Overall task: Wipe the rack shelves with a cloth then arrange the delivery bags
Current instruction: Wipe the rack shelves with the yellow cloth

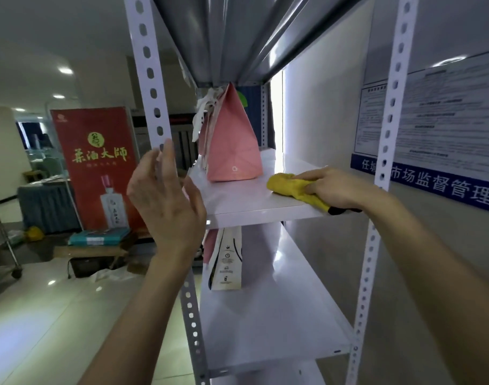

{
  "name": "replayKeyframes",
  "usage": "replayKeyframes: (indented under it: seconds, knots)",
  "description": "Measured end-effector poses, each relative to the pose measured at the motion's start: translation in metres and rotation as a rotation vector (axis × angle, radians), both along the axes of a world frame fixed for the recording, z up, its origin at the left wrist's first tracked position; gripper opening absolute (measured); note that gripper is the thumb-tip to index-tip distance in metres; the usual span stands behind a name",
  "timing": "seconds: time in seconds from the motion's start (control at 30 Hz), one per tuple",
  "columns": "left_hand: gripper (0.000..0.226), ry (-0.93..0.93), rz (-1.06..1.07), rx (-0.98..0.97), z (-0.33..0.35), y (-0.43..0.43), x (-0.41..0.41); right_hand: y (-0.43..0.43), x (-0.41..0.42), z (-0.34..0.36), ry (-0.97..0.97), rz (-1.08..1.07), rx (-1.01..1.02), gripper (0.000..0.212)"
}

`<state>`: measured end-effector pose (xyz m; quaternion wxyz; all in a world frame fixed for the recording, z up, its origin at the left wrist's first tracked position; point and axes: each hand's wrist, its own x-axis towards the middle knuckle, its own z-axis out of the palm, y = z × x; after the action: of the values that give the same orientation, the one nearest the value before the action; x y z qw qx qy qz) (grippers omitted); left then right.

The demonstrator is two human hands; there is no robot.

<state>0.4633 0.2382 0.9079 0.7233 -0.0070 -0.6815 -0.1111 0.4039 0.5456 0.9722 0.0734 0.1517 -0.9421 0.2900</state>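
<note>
The right hand [332, 187] grips a bunched yellow cloth [287, 184] at the near right of the white metal shelf [237, 202]. The upright pink paper bag [232, 145] stands just left and farther back. The left hand [165, 195], fingers spread and empty, hovers nearer it.

Pink bag [232, 143] blocks the shelf's [237, 198] far end.
</note>
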Motion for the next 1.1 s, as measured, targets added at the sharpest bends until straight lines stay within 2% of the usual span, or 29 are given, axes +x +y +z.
replayKeyframes:
  seconds: [0.07,0.13,0.2,0.3,0.37,0.6,0.8,0.93,1.1]
  knots:
    - [0.056,-0.124,-0.007,-0.241,0.008,0.023,0.002,0.008,-0.005,-0.001,-0.001,-0.068,0.027,0.040]
    - [0.038,-0.317,-0.064,-0.378,0.017,0.045,0.000,0.009,-0.008,0.000,-0.007,-0.102,0.042,0.041]
    - [0.031,-0.496,-0.078,-0.390,0.028,0.058,-0.006,0.008,-0.011,0.004,-0.025,-0.130,0.056,0.044]
    - [0.043,-0.746,-0.021,-0.368,0.042,0.058,-0.021,0.004,-0.023,0.012,-0.047,-0.155,0.098,0.056]
    - [0.048,-0.842,0.015,-0.364,0.044,0.052,-0.028,0.000,-0.040,0.015,-0.067,-0.190,0.160,0.054]
    - [0.050,-0.947,-0.051,-0.322,0.036,0.050,-0.039,-0.025,-0.126,0.027,-0.163,-0.219,0.344,0.056]
    - [0.053,-0.955,-0.045,-0.311,0.034,0.048,-0.039,-0.042,-0.165,0.035,-0.236,-0.165,0.350,0.080]
    - [0.052,-1.007,-0.048,-0.282,0.037,0.049,-0.039,-0.040,-0.141,0.032,-0.241,-0.142,0.293,0.081]
    - [0.058,-1.022,-0.062,-0.278,0.037,0.049,-0.036,-0.025,-0.060,0.027,-0.153,-0.068,0.249,0.098]
